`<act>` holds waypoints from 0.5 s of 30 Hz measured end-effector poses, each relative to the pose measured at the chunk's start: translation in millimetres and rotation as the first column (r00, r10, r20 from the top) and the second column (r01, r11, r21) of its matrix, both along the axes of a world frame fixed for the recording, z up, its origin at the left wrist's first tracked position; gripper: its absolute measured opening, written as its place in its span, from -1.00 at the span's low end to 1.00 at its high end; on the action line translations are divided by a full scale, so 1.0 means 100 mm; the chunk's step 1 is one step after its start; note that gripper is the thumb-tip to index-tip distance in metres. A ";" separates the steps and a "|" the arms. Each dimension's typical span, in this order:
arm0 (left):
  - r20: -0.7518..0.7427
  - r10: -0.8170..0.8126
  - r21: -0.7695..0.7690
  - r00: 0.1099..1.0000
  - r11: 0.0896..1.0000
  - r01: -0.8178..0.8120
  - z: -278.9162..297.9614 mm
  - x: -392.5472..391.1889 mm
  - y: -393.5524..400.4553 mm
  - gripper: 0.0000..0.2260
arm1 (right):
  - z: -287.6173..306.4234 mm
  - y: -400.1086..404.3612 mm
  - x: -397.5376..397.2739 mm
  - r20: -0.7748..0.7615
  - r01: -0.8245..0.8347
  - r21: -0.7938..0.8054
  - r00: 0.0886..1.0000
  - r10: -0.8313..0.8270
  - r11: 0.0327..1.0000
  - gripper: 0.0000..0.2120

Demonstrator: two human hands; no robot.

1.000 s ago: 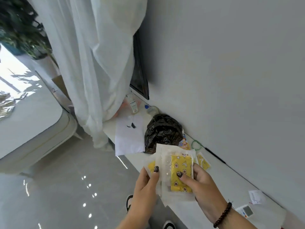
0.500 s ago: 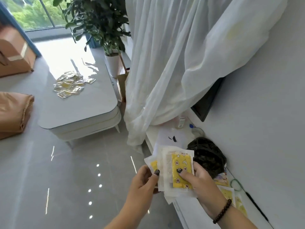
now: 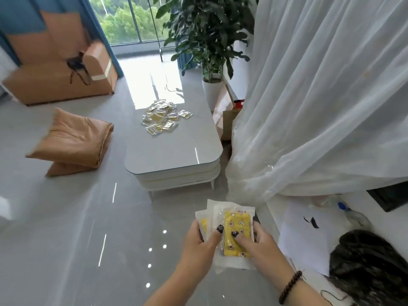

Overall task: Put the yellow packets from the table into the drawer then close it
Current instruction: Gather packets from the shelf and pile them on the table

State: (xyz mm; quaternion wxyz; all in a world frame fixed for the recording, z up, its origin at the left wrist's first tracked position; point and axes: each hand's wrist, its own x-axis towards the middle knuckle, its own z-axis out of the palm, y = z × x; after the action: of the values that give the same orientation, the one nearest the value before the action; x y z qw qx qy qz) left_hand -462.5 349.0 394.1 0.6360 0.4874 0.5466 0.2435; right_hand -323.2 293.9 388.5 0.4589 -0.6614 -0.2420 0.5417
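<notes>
I hold a small stack of yellow packets [image 3: 237,224] in clear white-edged wrappers in front of me, low in the view. My left hand [image 3: 202,244] grips the stack's left side with its thumb on top. My right hand [image 3: 258,244] grips the right side, thumb pressed on the top packet. A heap of more yellow packets [image 3: 164,117] in shiny wrappers lies on the grey coffee table [image 3: 176,155] ahead. No drawer is in view.
A white shelf [image 3: 273,217] at the lower right carries a white sheet [image 3: 309,235], a black plastic bag [image 3: 371,266] and a bottle. White curtain [image 3: 320,96] hangs right. A potted plant [image 3: 209,40], brown cushions [image 3: 72,142] and a covered sofa [image 3: 59,71] stand beyond.
My view has swung left from the wall and shelf toward the room, bringing the coffee table and its heap of packets into sight. Both hands keep the same hold on the stack.
</notes>
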 end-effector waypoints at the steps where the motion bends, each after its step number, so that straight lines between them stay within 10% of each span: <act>1: 0.000 0.030 -0.001 1.000 1.000 -0.030 -0.01 -0.07 0.12 -0.91 | -0.01 0.15 -0.06 -0.003 -0.019 -0.008 1.000 0.019 1.000 -0.82; 15: 0.002 0.315 -0.038 0.949 0.948 -0.315 -0.31 -0.16 2.44 -0.87 | -0.12 2.75 0.09 0.027 -0.186 -0.103 0.982 0.189 0.977 -0.85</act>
State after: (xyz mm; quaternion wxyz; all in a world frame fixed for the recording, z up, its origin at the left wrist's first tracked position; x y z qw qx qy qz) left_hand -478.6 593.1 363.3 0.6003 0.3809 0.6191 0.3335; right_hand -313.9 568.7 376.5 0.3674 -0.6677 -0.2842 0.5817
